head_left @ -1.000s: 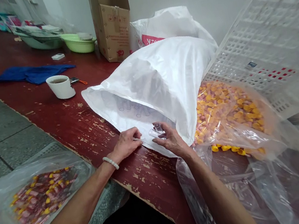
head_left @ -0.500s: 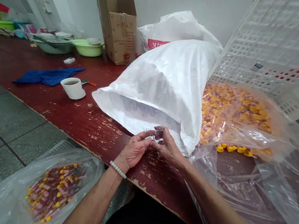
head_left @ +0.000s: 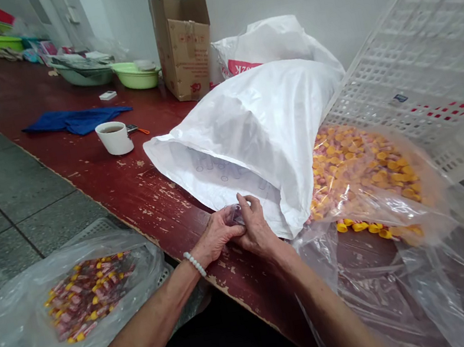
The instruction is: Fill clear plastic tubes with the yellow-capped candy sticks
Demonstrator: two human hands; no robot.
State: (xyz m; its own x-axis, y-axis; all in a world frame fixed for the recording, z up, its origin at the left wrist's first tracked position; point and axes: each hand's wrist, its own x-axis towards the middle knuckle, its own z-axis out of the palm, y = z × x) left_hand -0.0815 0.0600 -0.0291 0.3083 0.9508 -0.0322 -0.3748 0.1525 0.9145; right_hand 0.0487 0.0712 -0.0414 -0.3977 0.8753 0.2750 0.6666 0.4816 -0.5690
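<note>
1. Left hand (head_left: 220, 232): fingers curled around clear plastic pieces (head_left: 234, 215); number hidden.
2. Right hand (head_left: 256, 230): partly bent against them, index finger raised; its hold cannot be told.
3. Step, as judged: two-handed handling; moving the pieces calls for light finger pressure.
4. White sack (head_left: 261, 108): just beyond, mouth open toward the hands.
5. Clear plastic bag (head_left: 438, 206): right, over yellow-and-pink pieces (head_left: 346, 159); its loose film could snag the right forearm (head_left: 321, 301).
6. White cup (head_left: 116, 141): on the table (head_left: 126, 186), well apart.

Clear pieces (head_left: 234, 215) half-hidden in hands (head_left: 216, 237)
</note>
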